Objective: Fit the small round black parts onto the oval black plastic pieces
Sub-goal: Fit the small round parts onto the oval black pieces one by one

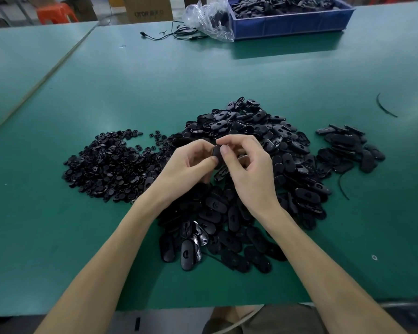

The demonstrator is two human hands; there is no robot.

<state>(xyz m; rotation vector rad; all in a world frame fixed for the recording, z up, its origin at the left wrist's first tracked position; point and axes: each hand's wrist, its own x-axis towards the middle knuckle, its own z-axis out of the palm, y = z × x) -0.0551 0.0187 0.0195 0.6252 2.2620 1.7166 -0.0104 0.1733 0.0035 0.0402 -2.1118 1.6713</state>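
Left hand [191, 165] and right hand [250, 167] both pinch 1 oval piece [216, 153] above the oval pile [229, 220]; round parts [111, 165] heaped at 9 o'clock.

Factory assembly bench [106, 92]: heaped plastic parts [239, 213], bin [290, 22], cartons [147, 8].

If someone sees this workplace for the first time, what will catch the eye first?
First, the large heap of oval black pieces in the middle of the green table, with a flatter heap of small round black parts to its left. Over the heap, the left hand and the right hand together pinch one oval piece. At the far right of the table stands a blue bin full of dark parts.
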